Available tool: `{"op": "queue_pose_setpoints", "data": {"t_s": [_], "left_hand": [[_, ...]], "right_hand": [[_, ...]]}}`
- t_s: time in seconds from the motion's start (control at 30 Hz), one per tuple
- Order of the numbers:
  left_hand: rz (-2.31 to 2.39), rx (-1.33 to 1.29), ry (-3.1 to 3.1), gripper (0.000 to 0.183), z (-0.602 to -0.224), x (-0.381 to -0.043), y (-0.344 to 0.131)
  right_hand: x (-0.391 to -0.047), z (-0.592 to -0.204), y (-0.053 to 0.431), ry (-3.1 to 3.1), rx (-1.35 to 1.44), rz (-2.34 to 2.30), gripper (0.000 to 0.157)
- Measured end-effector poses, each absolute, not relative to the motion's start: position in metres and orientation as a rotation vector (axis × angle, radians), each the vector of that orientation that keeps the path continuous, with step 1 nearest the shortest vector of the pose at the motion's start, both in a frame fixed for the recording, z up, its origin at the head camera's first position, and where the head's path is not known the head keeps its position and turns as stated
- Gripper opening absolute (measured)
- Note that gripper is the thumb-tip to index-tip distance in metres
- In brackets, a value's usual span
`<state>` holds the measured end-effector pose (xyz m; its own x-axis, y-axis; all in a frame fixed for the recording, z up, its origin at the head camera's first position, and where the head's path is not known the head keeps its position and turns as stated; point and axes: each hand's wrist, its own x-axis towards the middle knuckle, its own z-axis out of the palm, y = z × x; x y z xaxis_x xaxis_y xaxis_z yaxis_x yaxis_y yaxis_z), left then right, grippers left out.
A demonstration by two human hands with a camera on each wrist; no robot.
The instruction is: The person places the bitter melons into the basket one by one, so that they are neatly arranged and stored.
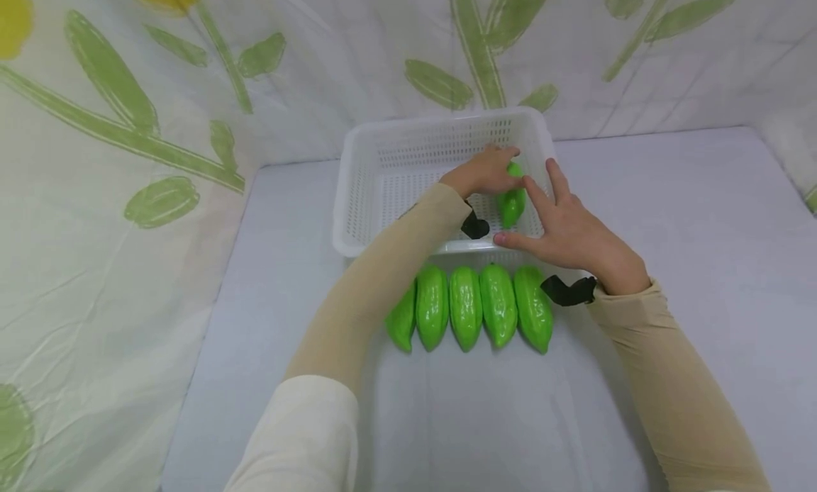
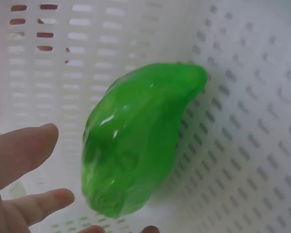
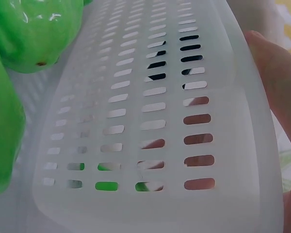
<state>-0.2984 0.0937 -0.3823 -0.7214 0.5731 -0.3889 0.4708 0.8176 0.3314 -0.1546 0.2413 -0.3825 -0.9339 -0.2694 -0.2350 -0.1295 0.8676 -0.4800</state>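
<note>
Inside the white slotted plastic basket (image 1: 347, 194), a glossy green ridged fruit (image 2: 136, 141) lies against the right end. My left hand (image 1: 484, 171) reaches over the front rim, beside this fruit. In the left wrist view its fingers (image 2: 24, 150) are extended and stand apart from the fruit, with nothing held. My right hand (image 1: 568, 230) is spread at the basket's front right corner, thumb at the front rim and fingers along the right rim. The right wrist view looks at the slotted wall (image 3: 150, 116), with part of the right hand at its far edge.
Several more green fruits (image 1: 466, 308) lie side by side in a row on the pale tabletop (image 1: 447, 421), just in front of the basket. My left forearm crosses over the leftmost one. A flower-patterned curtain (image 1: 357, 59) hangs right behind the basket.
</note>
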Motion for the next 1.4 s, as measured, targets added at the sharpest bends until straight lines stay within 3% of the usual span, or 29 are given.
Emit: {"op": "queue_pose_setpoints", "data": {"t_s": [0.67,1.07,1.4], "left_hand": [[0.287,0.742,2.559,0.077,-0.334,-0.287,0.065],[0.283,0.863,2.661,0.081,-0.306,-0.246,0.035],[0.383,0.918,2.716,0.078,-0.311,-0.214,0.015]], "right_hand": [[-0.155,-0.383,0.241,2.743,-0.289,-0.644,0.117],[-0.157,-0.383,0.243,2.734,-0.273,-0.630,0.118],[-0.155,-0.380,0.250,2.733,-0.257,-0.638,0.116]]}}
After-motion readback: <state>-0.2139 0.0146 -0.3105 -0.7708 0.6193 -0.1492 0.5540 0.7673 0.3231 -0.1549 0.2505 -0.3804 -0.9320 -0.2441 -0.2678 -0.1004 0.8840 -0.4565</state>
